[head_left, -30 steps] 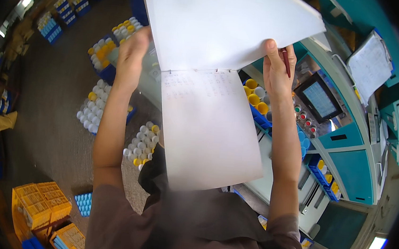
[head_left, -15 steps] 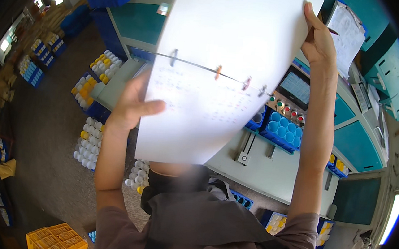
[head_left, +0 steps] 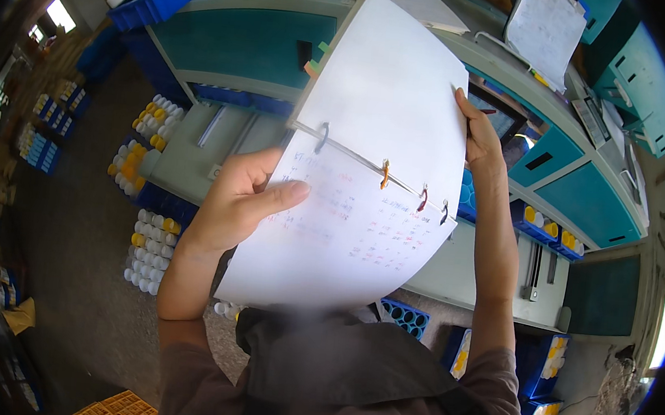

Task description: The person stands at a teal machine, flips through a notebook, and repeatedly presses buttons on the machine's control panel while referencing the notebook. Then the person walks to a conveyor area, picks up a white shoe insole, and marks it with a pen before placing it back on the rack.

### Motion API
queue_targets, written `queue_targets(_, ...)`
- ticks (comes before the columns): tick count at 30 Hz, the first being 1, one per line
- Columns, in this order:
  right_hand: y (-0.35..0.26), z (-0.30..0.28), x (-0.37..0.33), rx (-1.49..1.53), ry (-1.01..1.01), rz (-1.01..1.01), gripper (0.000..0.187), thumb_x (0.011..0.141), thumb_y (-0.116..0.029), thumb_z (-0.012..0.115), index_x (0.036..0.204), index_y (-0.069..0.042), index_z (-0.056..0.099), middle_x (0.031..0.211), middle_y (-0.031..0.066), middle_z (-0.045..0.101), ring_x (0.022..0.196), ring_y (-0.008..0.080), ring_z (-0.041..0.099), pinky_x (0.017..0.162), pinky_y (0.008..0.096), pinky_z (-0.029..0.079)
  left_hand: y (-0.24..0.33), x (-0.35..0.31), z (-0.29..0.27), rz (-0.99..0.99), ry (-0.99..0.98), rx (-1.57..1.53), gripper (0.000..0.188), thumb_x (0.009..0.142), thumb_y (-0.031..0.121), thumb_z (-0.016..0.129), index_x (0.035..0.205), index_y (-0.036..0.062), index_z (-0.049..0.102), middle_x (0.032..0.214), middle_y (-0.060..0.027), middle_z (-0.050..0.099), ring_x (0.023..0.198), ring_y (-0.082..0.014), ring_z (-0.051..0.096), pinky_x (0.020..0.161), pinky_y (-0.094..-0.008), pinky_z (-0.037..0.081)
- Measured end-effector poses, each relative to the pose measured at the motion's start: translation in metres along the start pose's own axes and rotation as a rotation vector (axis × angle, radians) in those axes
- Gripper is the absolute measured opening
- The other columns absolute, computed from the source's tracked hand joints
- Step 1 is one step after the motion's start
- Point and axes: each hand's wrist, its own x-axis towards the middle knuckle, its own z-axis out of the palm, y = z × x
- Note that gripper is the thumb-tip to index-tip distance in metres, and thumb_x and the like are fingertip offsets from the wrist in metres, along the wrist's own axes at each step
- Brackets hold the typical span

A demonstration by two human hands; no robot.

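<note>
A ring-bound notebook (head_left: 395,75) is held up open in front of me, its white pages joined by several small coloured rings. The upper page looks blank, while rows of faint blue and red handwriting cover part of the lower page (head_left: 320,262). My left hand (head_left: 242,200) is closed on the left edge of the lower page, with its thumb lying on top of the paper. Up at the right edge of the upper page, my right hand (head_left: 481,137) grips the notebook. Most of its fingers are hidden behind the sheets. Small green and orange tabs stick out at the left edge.
Beyond the notebook stands a teal and white machine (head_left: 244,42) with a pale work surface (head_left: 453,273). A clipboard with papers (head_left: 545,36) leans at the upper right. Crates of white and yellow cups (head_left: 151,251) stand on the floor at left, with a yellow crate (head_left: 115,410) nearer.
The notebook has come lower and tilted, so the whole upper page now shows. My right hand has moved down and left with it; the left hand has shifted slightly right.
</note>
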Motion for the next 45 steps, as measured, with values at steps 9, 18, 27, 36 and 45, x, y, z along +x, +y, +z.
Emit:
queue_targets(9,-0.014,-0.013,-0.010,-0.038,0.107,-0.150,0.044,0.100,-0.024,0.069,0.126,0.009,0.057,0.109,0.0212,0.069,0.097,0.0250,0.072,0.083,0.0324,0.061,-0.014,0.012,-0.003,-0.055,0.008,-0.077,0.040,0.096,0.008,0.066,0.132,-0.0074,0.057,0.119,-0.0157,0.071,0.102,-0.0152,0.069,0.089,-0.0272,0.055)
queue_targets(18,-0.012,-0.011,-0.009,0.027,-0.062,-0.047,0.043,0.103,-0.028,0.064,0.126,0.007,0.055,0.103,0.0206,0.069,0.089,0.0248,0.074,0.072,0.0348,0.064,0.005,0.031,0.003,0.025,-0.004,-0.063,0.058,0.089,0.005,0.074,0.141,-0.0057,0.049,0.119,-0.0131,0.069,0.104,-0.0131,0.067,0.089,-0.0267,0.053)
queue_targets(27,-0.003,0.006,-0.030,0.064,0.041,-0.003,0.035,0.106,-0.025,0.057,0.125,0.004,0.060,0.108,0.0137,0.068,0.094,0.0200,0.070,0.079,0.0296,0.062,0.017,0.039,0.003,-0.008,-0.037,-0.065,0.059,0.086,0.004,0.079,0.136,-0.0076,0.050,0.118,-0.0147,0.070,0.105,-0.0176,0.068,0.092,-0.0312,0.054)
queue_targets(36,0.032,-0.003,-0.047,0.218,-0.265,0.332,0.035,0.107,-0.028,0.053,0.126,0.001,0.059,0.114,0.0157,0.068,0.103,0.0231,0.072,0.085,0.0419,0.064,0.030,0.009,0.017,0.100,0.117,0.212,0.044,0.073,0.000,0.088,0.111,-0.0076,0.068,0.101,-0.0139,0.075,0.090,-0.0173,0.070,0.084,-0.0328,0.056)
queue_targets(45,0.078,0.013,-0.111,0.256,-0.270,0.627,0.030,0.107,-0.024,0.054,0.126,-0.002,0.061,0.107,0.0118,0.074,0.087,0.0187,0.076,0.077,0.0352,0.065,0.058,-0.039,0.029,0.403,0.427,0.881,0.049,0.068,0.012,0.086,0.111,-0.0058,0.070,0.133,-0.0239,0.057,0.122,-0.0279,0.057,0.101,-0.0386,0.047)
